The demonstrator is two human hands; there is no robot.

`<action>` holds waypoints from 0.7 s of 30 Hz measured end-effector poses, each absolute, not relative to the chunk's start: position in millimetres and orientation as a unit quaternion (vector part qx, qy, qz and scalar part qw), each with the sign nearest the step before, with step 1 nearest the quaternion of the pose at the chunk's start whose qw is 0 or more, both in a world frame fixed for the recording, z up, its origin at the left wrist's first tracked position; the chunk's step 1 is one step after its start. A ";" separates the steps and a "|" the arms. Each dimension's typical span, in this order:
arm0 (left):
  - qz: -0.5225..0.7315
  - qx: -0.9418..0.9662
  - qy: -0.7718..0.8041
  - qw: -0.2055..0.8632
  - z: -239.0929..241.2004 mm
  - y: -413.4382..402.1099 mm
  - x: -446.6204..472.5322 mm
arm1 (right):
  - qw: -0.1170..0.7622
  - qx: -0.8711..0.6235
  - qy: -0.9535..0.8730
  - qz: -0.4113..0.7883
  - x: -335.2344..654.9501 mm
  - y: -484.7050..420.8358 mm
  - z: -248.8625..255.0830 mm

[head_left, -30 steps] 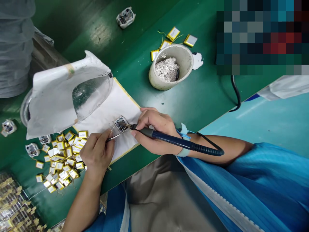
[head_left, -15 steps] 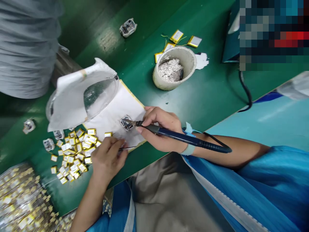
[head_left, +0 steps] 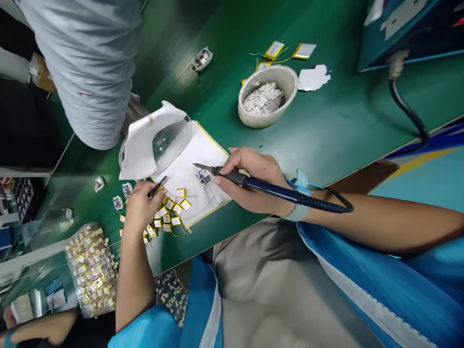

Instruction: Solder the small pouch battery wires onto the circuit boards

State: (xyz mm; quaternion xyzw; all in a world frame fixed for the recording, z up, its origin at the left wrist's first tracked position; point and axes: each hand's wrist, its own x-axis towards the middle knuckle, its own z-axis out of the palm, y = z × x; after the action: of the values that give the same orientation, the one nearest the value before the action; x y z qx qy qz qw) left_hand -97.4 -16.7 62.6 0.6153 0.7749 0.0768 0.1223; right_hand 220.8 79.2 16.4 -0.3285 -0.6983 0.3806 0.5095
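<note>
My right hand [head_left: 253,181] is closed round a soldering iron [head_left: 275,191], its tip pointing left just above a small device with an exposed circuit board [head_left: 203,177]. That device lies on a white sheet [head_left: 197,145] with yellow edging. Farther left, my left hand [head_left: 139,208] grips a pair of dark tweezers [head_left: 158,185] over the sheet's left side. Right beside it is a pile of small yellow-edged battery cells [head_left: 166,217] with thin wires, partly covered by the hand. Nothing shows between the tweezers' tips.
A tub of metallic shavings [head_left: 268,99] stands behind the sheet, near larger cells [head_left: 273,50]. A clear round cover with white paper [head_left: 145,145] and a grey duct [head_left: 97,77] stand left. More small devices [head_left: 118,202] and a packed tray [head_left: 92,270] lie left; another person's arm [head_left: 47,326] shows lower left.
My left hand has moved up and left with the tweezers, away from the device. The iron's tip has come off the board. The view has shifted, showing more on the left.
</note>
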 end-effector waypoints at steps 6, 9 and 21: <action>0.324 0.531 0.763 0.176 48.6 -29.2 -47.7 | 0.504 -0.313 -0.708 0.383 223.6 84.9 11.3; 0.303 0.538 0.747 0.247 35.2 -24.1 -29.0 | 0.503 -0.317 -0.705 0.388 223.2 85.4 5.0; 0.429 0.662 0.608 0.086 24.6 4.4 -27.0 | 0.490 -0.324 -0.702 0.403 221.1 84.2 7.2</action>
State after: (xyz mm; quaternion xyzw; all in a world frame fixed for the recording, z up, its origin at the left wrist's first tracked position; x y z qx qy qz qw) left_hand -27.0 4.4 24.6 0.6619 0.6084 0.4293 0.0861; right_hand 221.1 84.2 7.2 -0.3244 -0.7016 0.4025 0.4904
